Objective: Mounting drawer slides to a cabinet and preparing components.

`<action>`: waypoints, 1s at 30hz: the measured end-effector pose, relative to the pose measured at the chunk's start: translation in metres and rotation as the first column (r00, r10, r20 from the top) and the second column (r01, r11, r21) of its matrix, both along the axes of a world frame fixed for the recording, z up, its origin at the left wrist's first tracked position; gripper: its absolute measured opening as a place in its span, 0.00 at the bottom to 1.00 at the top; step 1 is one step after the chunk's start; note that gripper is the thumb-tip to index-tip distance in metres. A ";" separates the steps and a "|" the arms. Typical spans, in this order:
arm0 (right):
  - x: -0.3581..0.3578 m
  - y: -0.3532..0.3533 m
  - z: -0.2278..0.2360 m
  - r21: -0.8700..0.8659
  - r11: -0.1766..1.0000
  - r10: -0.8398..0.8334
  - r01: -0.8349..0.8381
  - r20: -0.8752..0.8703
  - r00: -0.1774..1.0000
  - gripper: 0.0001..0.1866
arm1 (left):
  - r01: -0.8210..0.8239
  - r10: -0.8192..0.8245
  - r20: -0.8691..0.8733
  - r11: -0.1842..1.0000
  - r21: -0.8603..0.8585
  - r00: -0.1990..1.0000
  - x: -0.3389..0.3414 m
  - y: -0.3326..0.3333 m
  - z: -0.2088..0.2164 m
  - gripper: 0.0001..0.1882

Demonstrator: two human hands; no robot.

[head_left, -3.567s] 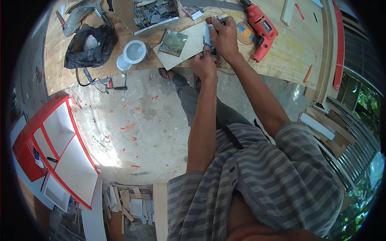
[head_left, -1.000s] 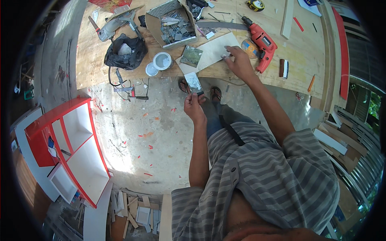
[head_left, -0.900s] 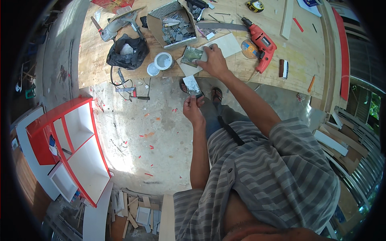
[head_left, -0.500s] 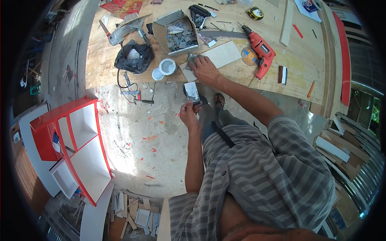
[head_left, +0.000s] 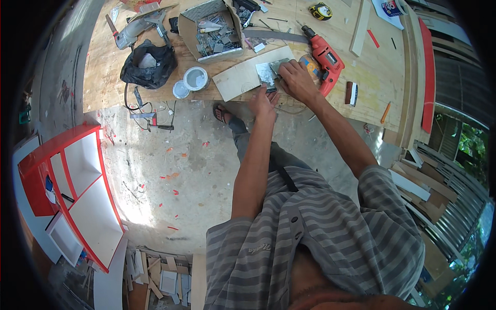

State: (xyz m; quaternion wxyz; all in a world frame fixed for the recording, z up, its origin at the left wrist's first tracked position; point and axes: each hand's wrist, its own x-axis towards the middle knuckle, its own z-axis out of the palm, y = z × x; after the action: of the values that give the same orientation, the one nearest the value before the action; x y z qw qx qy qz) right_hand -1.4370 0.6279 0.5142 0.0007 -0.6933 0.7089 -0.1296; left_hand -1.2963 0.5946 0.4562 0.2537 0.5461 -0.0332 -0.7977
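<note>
My left hand (head_left: 262,103) is closed on the dark handle of a putty knife (head_left: 265,73), its wide metal blade smeared with white paste. Pinched in my right hand (head_left: 298,80) is a flat greenish-grey scraper (head_left: 279,65), held against or just beside the putty knife's blade; exact contact is hard to see. Both tools are over the right part of a pale board (head_left: 234,81) lying at the bench's near edge. Left of the board stands an open tub of grey-white paste (head_left: 197,79), with its lid (head_left: 180,90) beside it.
A red drill (head_left: 328,59) lies right of my right hand, over a round disc. Behind the board is a cardboard box of hardware (head_left: 199,36); a black bag (head_left: 150,67) and a grinder (head_left: 132,32) lie leftward. A red-and-white cabinet (head_left: 98,191) stands on the floor at left.
My left hand has brought the putty knife up and right, from before the bench to over the board. My right hand has moved right with its scraper. The whole view has shifted.
</note>
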 end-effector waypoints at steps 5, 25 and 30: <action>0.002 0.007 -0.023 -0.002 1.000 -0.001 0.002 0.117 0.993 0.28 | 0.018 -0.021 -0.050 0.998 -0.061 0.999 -0.002 0.003 -0.004 0.17; 0.032 0.012 -0.035 0.022 0.997 0.069 -0.068 -0.019 0.997 0.19 | 0.025 0.046 0.231 0.954 -0.298 0.972 -0.017 -0.004 -0.025 0.11; 0.020 -0.033 -0.034 -0.003 1.000 0.011 -0.011 -0.001 1.000 0.16 | 0.098 0.021 0.272 0.904 -0.417 0.962 -0.020 -0.003 -0.026 0.12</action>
State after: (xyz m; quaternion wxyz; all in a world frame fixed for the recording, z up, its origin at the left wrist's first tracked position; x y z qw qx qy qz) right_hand -1.4166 0.5952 0.4801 -0.0002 -0.6974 0.7047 -0.1304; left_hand -1.3160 0.5916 0.4307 0.3442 0.5801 -0.2517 -0.6940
